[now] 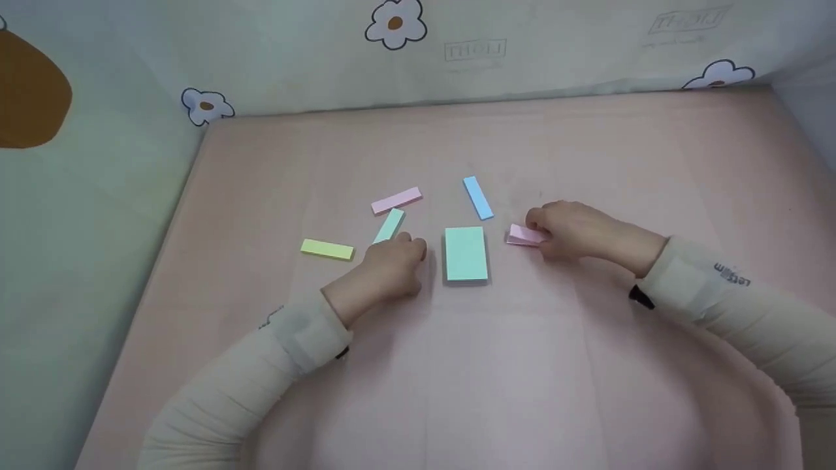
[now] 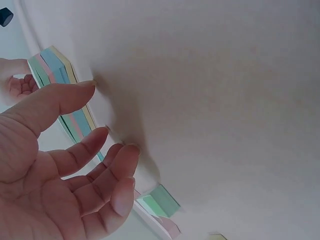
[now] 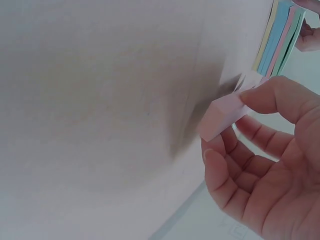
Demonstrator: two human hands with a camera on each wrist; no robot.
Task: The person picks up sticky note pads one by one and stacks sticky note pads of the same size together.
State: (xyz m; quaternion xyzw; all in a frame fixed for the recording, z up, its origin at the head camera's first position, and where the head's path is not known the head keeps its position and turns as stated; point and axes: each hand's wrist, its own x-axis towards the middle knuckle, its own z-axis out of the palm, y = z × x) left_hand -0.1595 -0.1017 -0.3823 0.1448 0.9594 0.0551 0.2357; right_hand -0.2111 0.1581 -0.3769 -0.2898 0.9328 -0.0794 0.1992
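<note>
My right hand [image 1: 537,230] pinches a small pink sticky note [image 1: 522,235] by its edge, lifted slightly off the pink table [image 1: 522,365]. The right wrist view shows the thumb and fingers of the right hand [image 3: 227,131] holding that pink note [image 3: 220,117]. A mint-green pad [image 1: 466,254] lies between my hands; its side [image 3: 280,37] shows layers of several colours. My left hand [image 1: 408,247] rests just left of the pad. Its fingers [image 2: 120,155] are loosely curved, their tips on the table, holding nothing. A teal strip [image 1: 389,225] lies right by its fingertips.
Other note strips lie flat on the table: a pink one [image 1: 396,200], a yellow one [image 1: 326,249] and a blue one [image 1: 478,197]. Pale fabric walls with flower prints [image 1: 395,25] close the table in at the back and the left.
</note>
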